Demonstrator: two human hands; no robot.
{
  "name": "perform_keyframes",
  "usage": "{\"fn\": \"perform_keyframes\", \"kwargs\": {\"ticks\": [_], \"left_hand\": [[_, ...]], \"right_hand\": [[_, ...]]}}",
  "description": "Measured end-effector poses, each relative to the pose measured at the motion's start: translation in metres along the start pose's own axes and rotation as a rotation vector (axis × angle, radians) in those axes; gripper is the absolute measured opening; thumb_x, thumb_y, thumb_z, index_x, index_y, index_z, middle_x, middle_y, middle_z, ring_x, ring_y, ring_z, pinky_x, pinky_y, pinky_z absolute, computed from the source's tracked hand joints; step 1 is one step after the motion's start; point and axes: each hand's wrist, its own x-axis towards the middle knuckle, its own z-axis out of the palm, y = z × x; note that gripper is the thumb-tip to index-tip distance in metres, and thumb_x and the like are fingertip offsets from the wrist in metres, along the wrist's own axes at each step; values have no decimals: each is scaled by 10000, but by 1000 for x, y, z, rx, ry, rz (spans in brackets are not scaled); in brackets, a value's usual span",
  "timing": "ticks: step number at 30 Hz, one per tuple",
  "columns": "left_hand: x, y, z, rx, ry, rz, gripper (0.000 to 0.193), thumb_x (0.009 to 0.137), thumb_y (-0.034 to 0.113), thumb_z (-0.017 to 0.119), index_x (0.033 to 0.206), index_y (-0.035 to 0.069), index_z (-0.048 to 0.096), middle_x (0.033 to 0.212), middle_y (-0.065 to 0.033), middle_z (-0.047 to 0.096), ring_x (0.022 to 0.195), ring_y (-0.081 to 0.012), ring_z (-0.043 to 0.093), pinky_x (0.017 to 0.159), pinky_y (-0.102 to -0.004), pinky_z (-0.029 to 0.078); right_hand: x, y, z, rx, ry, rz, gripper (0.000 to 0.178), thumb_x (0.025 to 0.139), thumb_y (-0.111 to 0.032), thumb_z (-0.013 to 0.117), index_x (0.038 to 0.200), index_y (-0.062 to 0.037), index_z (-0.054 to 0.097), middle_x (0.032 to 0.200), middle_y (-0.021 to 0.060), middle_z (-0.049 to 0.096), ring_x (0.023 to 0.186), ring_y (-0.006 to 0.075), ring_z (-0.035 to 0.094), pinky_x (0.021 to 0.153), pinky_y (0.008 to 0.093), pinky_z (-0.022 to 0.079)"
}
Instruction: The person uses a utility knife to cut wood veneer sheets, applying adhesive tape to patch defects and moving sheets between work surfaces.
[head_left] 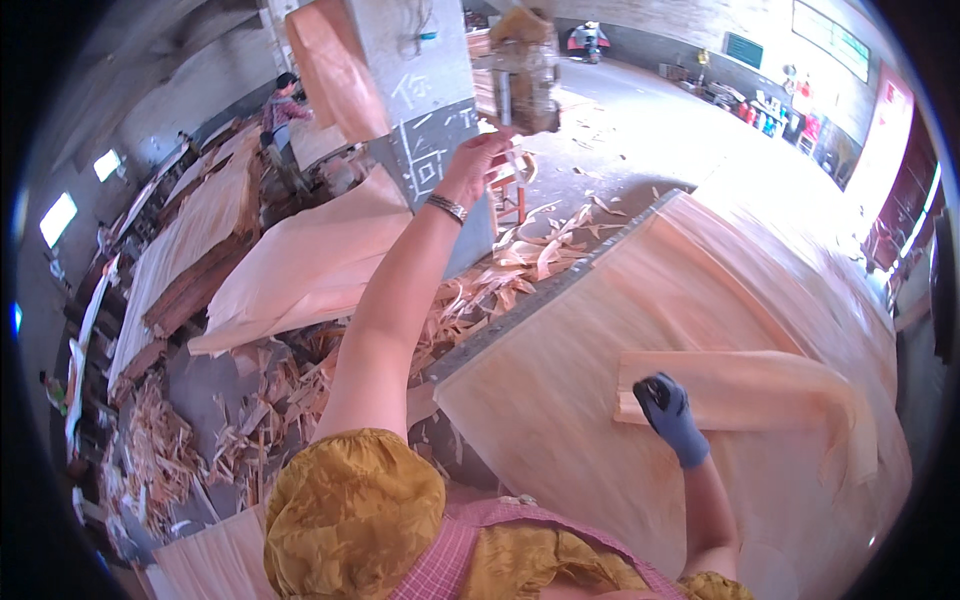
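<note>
My bare left hand (pixel 473 168), with a metal band at the wrist, is stretched forward and up beside the grey and white pillar. Its fingers are pinched together at the lower end of a worn, brownish hanging bundle (pixel 525 80); what they grip is too blurred to tell. My right hand (pixel 672 418) wears a blue-grey glove with dark fingers. Those fingers are curled closed at the lower edge of a narrow wood veneer strip (pixel 740 388), and anything inside them is hidden. The strip lies over wide veneer sheets (pixel 560 400) stacked before me.
Torn veneer scraps (pixel 540 250) litter the floor between the stack and the pillar (pixel 425 110). A large loose sheet (pixel 310 265) lies at left, near long veneer stacks (pixel 190 240). Another person (pixel 285 108) stands farther back at left. A red stool (pixel 510 195) is behind my left hand.
</note>
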Motion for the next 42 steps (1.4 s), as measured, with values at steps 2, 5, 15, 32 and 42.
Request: {"fn": "perform_keyframes", "kwargs": {"ticks": [2, 5, 15, 32, 42], "left_hand": [[-12, 5, -11, -42, -103, 38, 186, 835, 317, 778, 968, 202, 718, 942, 63, 701, 917, -117, 626, 836, -325, 386], [-14, -12, -42, -65, -222, 72, 110, 816, 148, 774, 902, 95, 733, 803, 20, 686, 723, -48, 585, 615, -205, 440], [-100, -92, -86, -335, -599, -213, 169, 916, 259, 698, 949, 94, 685, 897, 14, 663, 848, -106, 638, 822, -273, 505], [-112, 33, -33, -363, -780, -78, 464, 1032, 391, 445, 1145, -28, 609, 984, -119, 689, 954, -225, 654, 915, -352, 511], [-264, -1, 62, -79, -1009, -288, 677, 942, 634, 472, 1193, 17, 588, 1123, -134, 667, 1010, -241, 664, 887, -352, 529]], "right_hand": [[60, -21, 23, 37, -93, -93, 111, 865, -55, 686, 857, 4, 592, 765, 158, 555, 668, 322, 536, 622, 342, 455], [158, -70, 69, 286, -24, -205, 47, 887, -1, 635, 922, 14, 608, 787, 123, 560, 700, 171, 550, 630, 315, 450], [355, -223, 159, 478, 521, 49, 154, 944, -157, 658, 989, -10, 666, 811, 26, 640, 671, 71, 551, 607, 231, 467], [237, -216, 185, 446, 573, -87, 121, 942, -145, 637, 974, -31, 667, 759, 31, 675, 640, 108, 617, 579, 280, 499], [-24, -269, 105, 709, 802, 223, 397, 887, -25, 674, 1258, -12, 534, 740, 28, 603, 558, 92, 580, 441, 211, 387]]}}
